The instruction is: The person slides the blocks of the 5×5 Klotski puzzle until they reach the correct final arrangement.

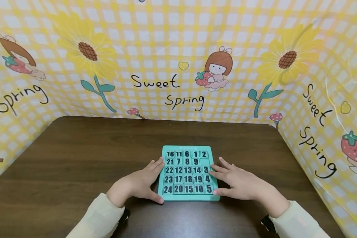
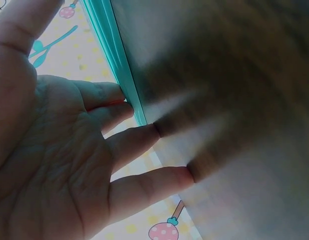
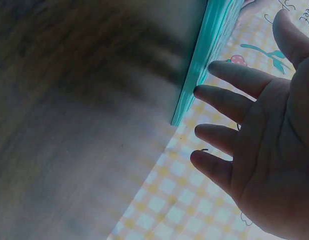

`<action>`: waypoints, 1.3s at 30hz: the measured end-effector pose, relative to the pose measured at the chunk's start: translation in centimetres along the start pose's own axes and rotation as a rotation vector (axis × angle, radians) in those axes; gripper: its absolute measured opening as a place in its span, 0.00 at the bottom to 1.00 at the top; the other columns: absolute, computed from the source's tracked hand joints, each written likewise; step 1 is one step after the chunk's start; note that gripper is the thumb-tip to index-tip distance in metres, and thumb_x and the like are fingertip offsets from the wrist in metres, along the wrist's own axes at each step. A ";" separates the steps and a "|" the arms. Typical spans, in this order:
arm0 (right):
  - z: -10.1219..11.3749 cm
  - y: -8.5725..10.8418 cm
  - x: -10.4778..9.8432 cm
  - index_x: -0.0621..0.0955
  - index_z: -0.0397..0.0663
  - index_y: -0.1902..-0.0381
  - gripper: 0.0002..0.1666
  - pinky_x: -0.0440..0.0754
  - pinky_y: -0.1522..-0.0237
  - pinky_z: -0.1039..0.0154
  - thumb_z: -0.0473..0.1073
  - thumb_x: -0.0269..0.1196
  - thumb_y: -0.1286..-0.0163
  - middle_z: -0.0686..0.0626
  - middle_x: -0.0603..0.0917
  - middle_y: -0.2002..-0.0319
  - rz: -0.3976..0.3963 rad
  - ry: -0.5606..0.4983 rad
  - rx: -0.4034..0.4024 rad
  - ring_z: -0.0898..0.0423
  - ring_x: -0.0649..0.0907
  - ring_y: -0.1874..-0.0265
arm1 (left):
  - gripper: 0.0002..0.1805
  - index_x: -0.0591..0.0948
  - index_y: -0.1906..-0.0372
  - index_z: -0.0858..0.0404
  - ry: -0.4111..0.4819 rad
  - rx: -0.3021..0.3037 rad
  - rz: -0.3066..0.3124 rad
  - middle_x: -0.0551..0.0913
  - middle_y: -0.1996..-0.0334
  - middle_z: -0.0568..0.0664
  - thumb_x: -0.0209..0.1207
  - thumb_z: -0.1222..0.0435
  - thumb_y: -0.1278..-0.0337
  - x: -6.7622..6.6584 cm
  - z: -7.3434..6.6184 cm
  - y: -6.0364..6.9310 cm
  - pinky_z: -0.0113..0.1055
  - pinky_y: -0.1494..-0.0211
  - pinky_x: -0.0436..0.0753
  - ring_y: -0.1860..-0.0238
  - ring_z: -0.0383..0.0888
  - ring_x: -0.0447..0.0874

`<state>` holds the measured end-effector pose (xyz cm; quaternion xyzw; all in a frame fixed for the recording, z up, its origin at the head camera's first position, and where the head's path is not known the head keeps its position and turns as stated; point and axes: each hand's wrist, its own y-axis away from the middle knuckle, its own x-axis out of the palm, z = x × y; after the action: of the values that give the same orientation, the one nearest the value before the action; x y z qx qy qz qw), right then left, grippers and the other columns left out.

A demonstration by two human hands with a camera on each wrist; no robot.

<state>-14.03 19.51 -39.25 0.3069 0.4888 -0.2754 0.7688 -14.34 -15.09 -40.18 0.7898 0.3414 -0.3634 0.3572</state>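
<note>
A teal number slide puzzle point(image 1: 188, 170) lies flat on the table in the head view, its numbered tiles facing up. One gap shows at the right end of its second row, below tile 2 point(image 1: 204, 154). My left hand point(image 1: 139, 181) is at the puzzle's left side, fingertips against the edge and thumb by the lower left corner. On the opposite side my right hand point(image 1: 241, 181) has its fingers stretched out over the right edge, the thumb near tile 5 point(image 1: 209, 189). Both wrist views show extended fingers beside the teal side wall point(image 3: 198, 62).
The dark wooden table point(image 1: 107, 142) spreads around the puzzle. Behind it and along both sides hangs a yellow checked cloth point(image 1: 154, 39) printed with flowers, strawberries and lettering.
</note>
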 end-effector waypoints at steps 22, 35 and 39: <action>-0.7 -2.1 -0.3 0.65 0.44 0.25 0.45 0.58 0.31 0.29 0.67 0.56 0.29 0.42 0.58 0.22 0.007 0.035 0.038 0.36 0.49 0.21 | 0.68 0.48 0.21 0.68 0.005 0.012 -0.001 0.40 0.19 0.57 0.76 0.45 0.60 0.0 -0.3 0.0 0.55 0.24 0.60 0.20 0.62 0.40; -0.4 -0.6 0.3 0.69 0.46 0.27 0.40 0.61 0.31 0.32 0.63 0.58 0.28 0.46 0.62 0.23 -0.084 0.075 -0.095 0.43 0.57 0.22 | 0.67 0.49 0.21 0.68 0.003 0.011 -0.003 0.41 0.19 0.58 0.75 0.45 0.59 0.0 -0.2 0.1 0.55 0.24 0.59 0.20 0.62 0.40; 0.3 0.7 0.8 0.71 0.46 0.28 0.38 0.65 0.33 0.34 0.62 0.57 0.28 0.47 0.64 0.24 -0.113 0.095 -0.146 0.44 0.61 0.23 | 0.67 0.49 0.21 0.69 0.005 0.009 -0.005 0.41 0.19 0.58 0.76 0.45 0.59 -0.1 -0.3 0.1 0.56 0.24 0.59 0.20 0.63 0.40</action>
<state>-13.11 19.67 -39.74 0.2346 0.5602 -0.2669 0.7482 -14.22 -14.95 -39.93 0.7916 0.3424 -0.3638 0.3518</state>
